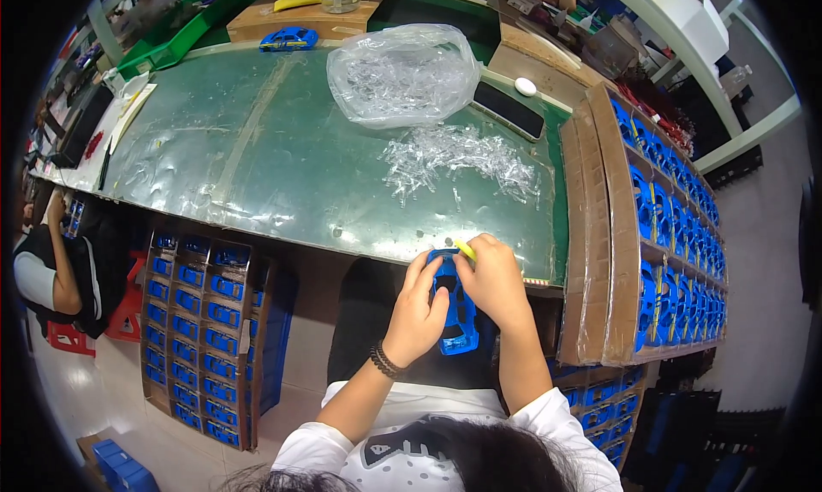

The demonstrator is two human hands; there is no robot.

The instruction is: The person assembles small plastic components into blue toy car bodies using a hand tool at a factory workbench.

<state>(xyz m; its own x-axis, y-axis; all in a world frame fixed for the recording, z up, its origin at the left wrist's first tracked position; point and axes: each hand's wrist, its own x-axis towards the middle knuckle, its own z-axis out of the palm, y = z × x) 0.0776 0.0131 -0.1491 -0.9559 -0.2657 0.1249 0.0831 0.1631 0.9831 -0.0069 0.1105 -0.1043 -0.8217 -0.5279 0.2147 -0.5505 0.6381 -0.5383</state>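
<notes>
A blue toy car body [460,341] is held just off the near edge of the table, above my lap. My left hand [415,315] is closed round its left side, the thumb lying over the top. At the car's far end, my right hand [494,284] pinches a small yellow-green stick-like tool [465,250]; its working tip is hidden by the fingers. Loose small clear plastic parts [458,158] lie in a heap on the table beyond my hands. Behind them, a clear plastic bag [402,74] is full of similar parts.
A partitioned cardboard box [591,226] of blue car bodies stands at the right. Another box [199,338] of cars sits below the table at the left. A phone [509,111], a round white object [525,87] and one blue car [288,39] lie toward the back. A person [60,269] sits far left.
</notes>
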